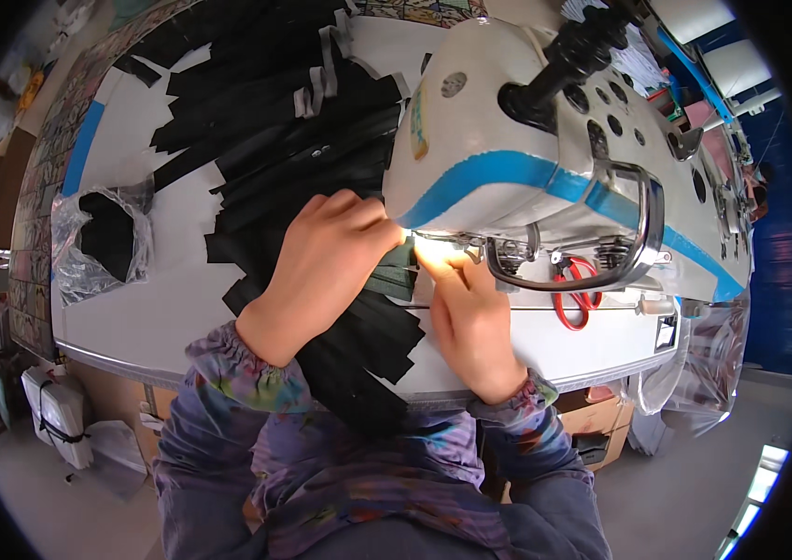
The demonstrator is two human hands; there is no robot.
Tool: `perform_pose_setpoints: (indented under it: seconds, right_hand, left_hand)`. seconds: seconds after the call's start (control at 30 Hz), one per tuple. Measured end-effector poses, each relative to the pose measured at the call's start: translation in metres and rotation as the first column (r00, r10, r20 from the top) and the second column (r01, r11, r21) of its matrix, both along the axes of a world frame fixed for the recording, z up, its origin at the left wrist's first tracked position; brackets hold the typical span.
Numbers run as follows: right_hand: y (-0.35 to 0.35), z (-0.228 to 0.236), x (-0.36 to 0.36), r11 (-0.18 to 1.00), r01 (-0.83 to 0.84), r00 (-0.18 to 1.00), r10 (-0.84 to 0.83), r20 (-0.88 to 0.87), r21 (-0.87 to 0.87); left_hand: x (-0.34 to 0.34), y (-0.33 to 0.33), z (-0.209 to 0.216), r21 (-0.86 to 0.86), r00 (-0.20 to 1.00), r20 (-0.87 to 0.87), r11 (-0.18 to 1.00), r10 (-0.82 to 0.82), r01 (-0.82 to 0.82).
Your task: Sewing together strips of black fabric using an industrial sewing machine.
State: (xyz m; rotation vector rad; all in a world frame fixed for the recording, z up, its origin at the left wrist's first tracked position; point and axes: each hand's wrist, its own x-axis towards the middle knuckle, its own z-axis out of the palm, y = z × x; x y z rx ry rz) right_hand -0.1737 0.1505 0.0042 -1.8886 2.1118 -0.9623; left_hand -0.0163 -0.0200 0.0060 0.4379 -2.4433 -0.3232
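Observation:
A white sewing machine with a blue stripe stands before me, its lamp lighting the spot by the needle, which its head hides. My left hand has curled fingers closed at the edge of a dark green-black fabric strip, just left of the lit spot. On the other side, my right hand reaches under the machine head with thumb and finger drawn together; glare hides what they grip. Overlapping black fabric pieces spread under and beyond my left hand, and more black fabric hangs over the table's near edge.
Red-handled scissors lie right of my right hand, beneath the machine's metal guard. A clear plastic bag with something black inside rests on the white table at left. Grey strips lie over the far fabric.

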Motion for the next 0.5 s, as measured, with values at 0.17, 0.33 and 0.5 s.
perform_pose_setpoints:
  seconds: [0.17,0.33,0.5]
  right_hand:
    - [-0.005,-0.005,0.003,1.000,0.022,0.965,-0.021,-0.263,-0.001]
    - [-0.006,-0.006,0.005,0.999,0.035,0.969,-0.031,-0.245,0.014]
    - [-0.006,-0.006,0.004,0.999,0.032,0.972,-0.029,-0.233,0.008]
  left_hand:
    - [0.008,0.015,0.006,0.006,0.993,0.113,0.999,-0.036,0.036]
    - [0.012,0.018,0.012,0.041,0.992,0.117,0.998,-0.044,0.039]
    - [0.012,0.015,0.012,0.069,0.989,0.133,0.996,-0.068,0.059]
